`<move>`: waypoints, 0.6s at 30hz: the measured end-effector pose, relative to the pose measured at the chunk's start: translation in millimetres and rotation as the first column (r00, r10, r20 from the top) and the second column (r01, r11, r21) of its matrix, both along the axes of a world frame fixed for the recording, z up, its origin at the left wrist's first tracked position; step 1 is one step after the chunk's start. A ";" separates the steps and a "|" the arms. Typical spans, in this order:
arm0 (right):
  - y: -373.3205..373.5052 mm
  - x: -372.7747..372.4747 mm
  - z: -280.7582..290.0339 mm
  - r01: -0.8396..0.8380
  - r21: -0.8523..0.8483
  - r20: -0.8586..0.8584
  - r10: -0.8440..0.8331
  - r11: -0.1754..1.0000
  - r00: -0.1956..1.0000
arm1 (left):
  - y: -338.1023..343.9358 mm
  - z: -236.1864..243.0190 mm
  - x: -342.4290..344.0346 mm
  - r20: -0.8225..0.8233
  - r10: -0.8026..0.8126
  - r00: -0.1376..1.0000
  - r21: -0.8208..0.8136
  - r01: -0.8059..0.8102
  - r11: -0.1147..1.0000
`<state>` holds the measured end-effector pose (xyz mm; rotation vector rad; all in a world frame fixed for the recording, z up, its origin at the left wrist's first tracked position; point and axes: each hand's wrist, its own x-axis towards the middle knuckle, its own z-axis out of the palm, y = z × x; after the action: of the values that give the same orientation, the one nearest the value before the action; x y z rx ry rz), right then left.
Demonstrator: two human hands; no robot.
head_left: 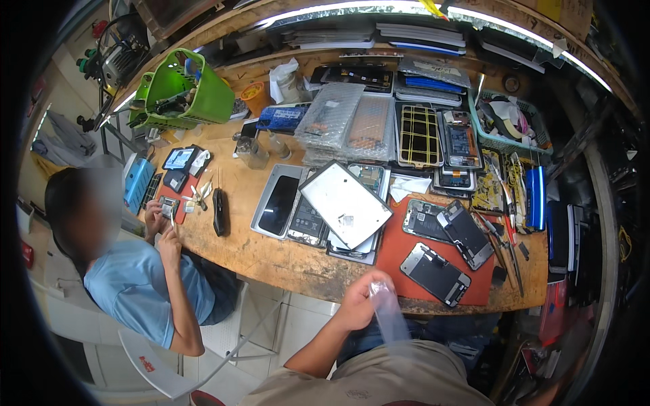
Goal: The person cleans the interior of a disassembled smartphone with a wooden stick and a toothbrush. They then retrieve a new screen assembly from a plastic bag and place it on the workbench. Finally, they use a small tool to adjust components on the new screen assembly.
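Plastic sleeve (391,318), clear, pinched in curled left hand (360,299); long axis slants near-right; right hand unseen, grip untellable.

A worn wooden workbench (233,254) spans mid-frame, bearing a red mat (474,292) right of centre, a black tool (220,213) left of centre.

A wooden table (237,254) sits in the middle, and its top looks scratched and dark along the front edge. A long, bright white light (338,8) shines at the top, next to some wooden boards (575,30). The floor (308,312) has pale square tiles. A white chair (152,375) stands at the lower left. The left wall (71,71) is creamy, but the far right is too dark to see well.
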<state>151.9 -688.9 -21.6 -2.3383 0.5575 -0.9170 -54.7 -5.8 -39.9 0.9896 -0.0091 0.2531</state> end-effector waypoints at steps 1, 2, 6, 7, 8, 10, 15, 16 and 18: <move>-3.2 1.1 -0.9 0.009 -0.029 -0.019 -0.010 1.000 1.000 | -1.0 0.0 -2.6 -0.055 -0.143 0.988 -0.020 0.142 0.990; -5.2 2.6 -2.7 0.012 -0.053 -0.038 -0.014 0.999 0.999 | -3.4 -0.9 -6.4 -0.092 -0.275 0.957 -0.038 0.273 0.961; -10.2 5.6 -7.0 0.022 -0.135 -0.092 -0.035 0.991 0.995 | -36.3 -32.7 -1.3 -0.061 -0.597 0.800 0.388 0.571 0.724; -12.8 3.4 -7.3 0.028 -0.152 -0.093 -0.043 0.988 0.995 | -45.3 -48.0 1.4 -0.104 -0.670 0.735 0.424 0.642 0.639; -14.7 -0.7 -8.1 0.029 -0.170 -0.099 -0.046 0.985 0.994 | -49.7 -64.7 1.2 -0.122 -0.738 0.664 0.450 0.699 0.555; -19.5 -13.2 -7.6 0.035 -0.203 -0.103 -0.056 0.979 0.993 | -45.5 -102.4 0.2 -0.380 -0.726 0.573 0.107 0.807 0.581; -14.1 -40.4 7.9 0.032 -0.293 -0.089 -0.060 0.956 0.994 | 30.2 -186.5 -18.1 -0.820 0.082 0.566 0.520 0.679 0.518; -7.4 -43.7 14.7 0.020 -0.316 -0.078 -0.047 0.949 0.996 | 50.6 -197.9 -23.6 -0.836 0.233 0.497 0.541 0.677 0.499; 15.2 -45.5 28.6 -0.030 -0.388 -0.062 0.007 0.921 0.998 | 86.2 -215.7 -35.7 -0.773 0.467 0.429 0.616 0.686 0.388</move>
<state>106.4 -673.7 7.0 -2.7278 0.4019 -1.0291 -90.5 80.3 -255.7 2.2271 0.9242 -0.6525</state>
